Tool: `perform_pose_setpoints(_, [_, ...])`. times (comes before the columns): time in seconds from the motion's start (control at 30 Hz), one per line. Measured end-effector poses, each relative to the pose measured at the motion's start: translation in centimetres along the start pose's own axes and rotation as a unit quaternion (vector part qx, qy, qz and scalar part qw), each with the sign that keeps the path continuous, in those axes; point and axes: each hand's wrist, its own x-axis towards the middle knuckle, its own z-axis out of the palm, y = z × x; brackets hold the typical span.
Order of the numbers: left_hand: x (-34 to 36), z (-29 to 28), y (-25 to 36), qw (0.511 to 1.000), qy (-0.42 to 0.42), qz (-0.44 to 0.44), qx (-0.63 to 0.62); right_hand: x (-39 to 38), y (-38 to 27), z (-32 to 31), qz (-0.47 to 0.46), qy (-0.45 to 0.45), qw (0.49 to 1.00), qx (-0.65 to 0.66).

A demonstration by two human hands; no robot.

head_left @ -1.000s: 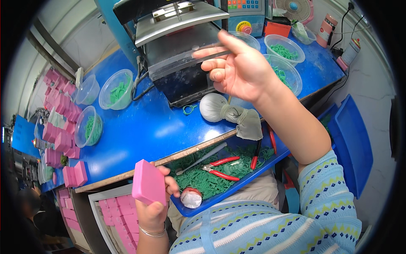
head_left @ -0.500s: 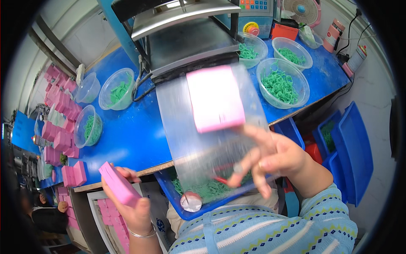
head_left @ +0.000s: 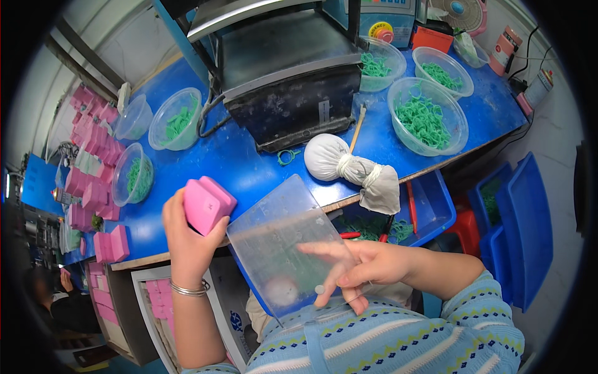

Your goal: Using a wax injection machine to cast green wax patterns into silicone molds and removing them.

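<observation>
My left hand (head_left: 185, 243) grips two pink blocks (head_left: 208, 206), one against the other, above the desk's front edge. My right hand (head_left: 354, 267) holds a bare, clear rigid plate (head_left: 277, 230) by its lower right part, with some fingers seen through it. The plate tilts over a blue tray (head_left: 430, 215) of green trimmings with red-handled tools, partly hidden by it. Just beyond the plate, a white tied cloth pouch (head_left: 324, 156) and a thin stick (head_left: 357, 129) lie on the blue desk (head_left: 233, 159), near a small green ring (head_left: 286, 156).
A black press (head_left: 293, 100) stands at the back. Bowls of green pieces (head_left: 427, 115) flank it. Pink blocks (head_left: 93, 168) are piled at left. Blue bins (head_left: 523, 230) and a red stool (head_left: 463, 230) are at lower right, a white crate (head_left: 156, 311) below. A co-worker (head_left: 62, 302) is at far left.
The plate came out from the press toward me and tilted; the pink block seen on it has left it. My left hand rose and now holds two blocks.
</observation>
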Motion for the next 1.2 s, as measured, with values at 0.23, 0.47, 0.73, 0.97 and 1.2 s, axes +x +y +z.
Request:
perform_pose_setpoints(0.23, [-4.4, -0.5, 2.9, 0.961, 0.175, 0.099, -0.187, 0.2, 1.5, -1.1, 0.004, -0.003, 0.999, -0.042])
perform_pose_setpoints(0.47, [-5.1, -2.3, 5.4, 0.953, 0.058, 0.294, 0.044, 1.2, 3.8, -1.3, -0.030, -0.041, 0.970, -0.239])
perform_pose_setpoints(0.73, [-6.4, -2.5, 5.4, 0.933, 0.094, 0.347, 0.018, 1.2, 4.7, -0.9, -0.092, -0.024, 0.945, -0.312])
perform_pose_setpoints(0.97, [-6.8, -1.5, 4.7, 0.932, 0.116, 0.343, -0.020, 1.3, 4.6, -0.7, -0.086, -0.010, 0.944, -0.319])
perform_pose_setpoints(1.2, [-5.8, -0.5, 4.5, 0.957, 0.073, 0.274, -0.068, 0.8, 4.4, 0.0, -0.047, 0.017, 0.993, -0.103])
